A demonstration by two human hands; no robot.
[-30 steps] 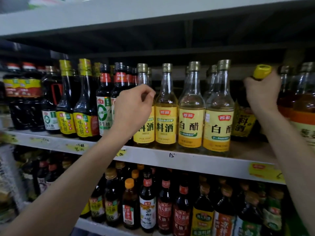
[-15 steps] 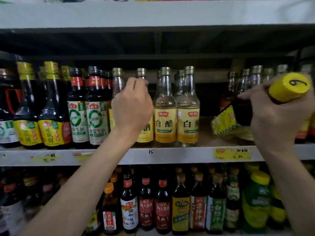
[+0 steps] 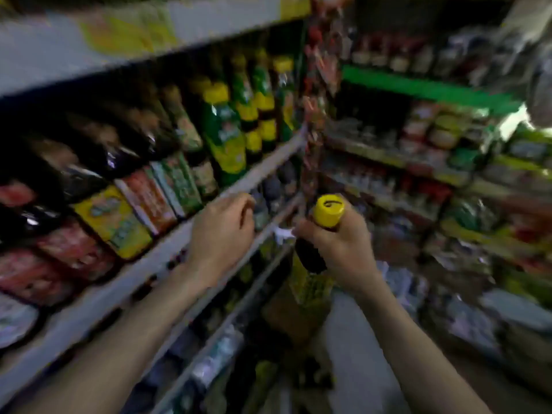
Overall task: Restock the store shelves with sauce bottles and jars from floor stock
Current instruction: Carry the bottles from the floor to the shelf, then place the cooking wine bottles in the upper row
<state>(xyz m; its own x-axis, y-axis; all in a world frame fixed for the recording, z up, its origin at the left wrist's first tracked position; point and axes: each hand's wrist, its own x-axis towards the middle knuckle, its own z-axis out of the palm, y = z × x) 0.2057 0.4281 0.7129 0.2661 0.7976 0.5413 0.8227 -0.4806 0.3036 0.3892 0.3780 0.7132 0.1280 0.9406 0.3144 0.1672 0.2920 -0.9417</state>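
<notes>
The view is blurred by motion. My right hand (image 3: 337, 246) grips the neck of a dark sauce bottle (image 3: 310, 258) with a yellow cap (image 3: 328, 211) and a yellow label, held upright in front of the shelf end. My left hand (image 3: 222, 234) hangs in the air beside the shelf edge (image 3: 167, 252), fingers loosely curled, holding nothing. On that shelf stand several dark bottles with yellow, red and green labels (image 3: 113, 222), and green bottles with yellow caps (image 3: 224, 132) further along.
Lower shelves (image 3: 239, 312) on the left hold more bottles. A second rack (image 3: 424, 162) of jars and packets fills the right side under a green strip (image 3: 430, 89). A grey floor aisle (image 3: 352, 354) runs between the racks, with goods stacked low.
The view has swung right and down along the shelves. My right hand has pulled the yellow-capped bottle off the upper shelf and lowered it. My left hand has left the clear bottles.
</notes>
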